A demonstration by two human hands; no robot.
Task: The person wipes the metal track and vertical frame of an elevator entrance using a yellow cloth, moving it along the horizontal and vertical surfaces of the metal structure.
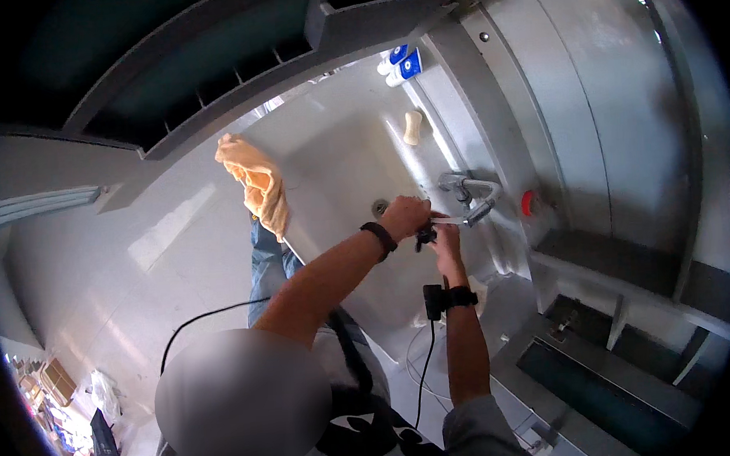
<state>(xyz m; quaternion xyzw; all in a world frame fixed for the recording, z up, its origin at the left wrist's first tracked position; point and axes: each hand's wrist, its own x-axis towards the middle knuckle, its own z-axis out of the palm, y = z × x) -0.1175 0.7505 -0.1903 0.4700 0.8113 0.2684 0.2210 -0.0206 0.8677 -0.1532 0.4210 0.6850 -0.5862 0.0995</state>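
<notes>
Over a white sink basin (327, 139), my left hand (406, 216) and my right hand (446, 244) come together just below the spout of a metal tap (481, 209). Between them is a small black object (425, 236); its kind is hidden by my fingers. Both hands are closed about it, the left from above and the right from the near side. A pale streak, which looks like running water (449, 220), stretches from the spout to my fingers. The drain (380, 206) shows just beyond my left hand.
An orange cloth (255, 182) hangs over the basin's left rim. A cream, bone-shaped bar (413, 128) and blue-and-white tubes (406, 67) lie along the far right ledge. A red-capped jar (531, 203) stands right of the tap. A dark cable (425, 373) runs from my right wrist.
</notes>
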